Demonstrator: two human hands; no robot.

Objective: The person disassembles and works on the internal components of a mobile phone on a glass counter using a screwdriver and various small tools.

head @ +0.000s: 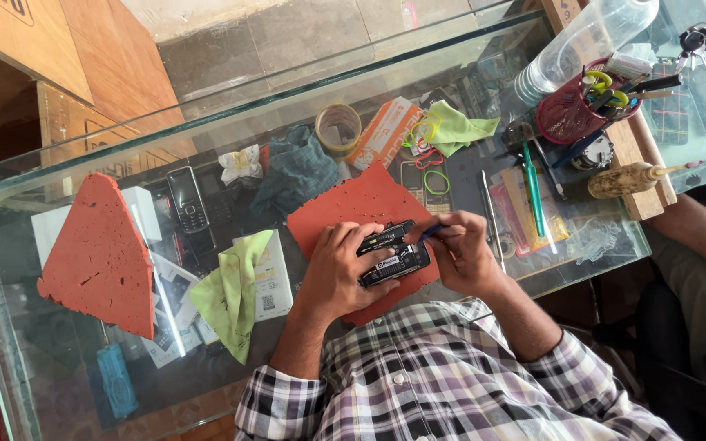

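Glass worktop (206, 122) is sitting cluttered. Left hand (338, 273) is wrapping tight around phone (391, 255) over red mat (353, 204) at near edge; right hand (463, 253) is pinching blue tool (430, 233) against it. Risk: tool slipping, gouging phone.

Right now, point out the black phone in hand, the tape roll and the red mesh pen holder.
black phone (392, 255), head view, on its back.
tape roll (337, 128), head view, on its rim.
red mesh pen holder (564, 118), head view, on its wall.
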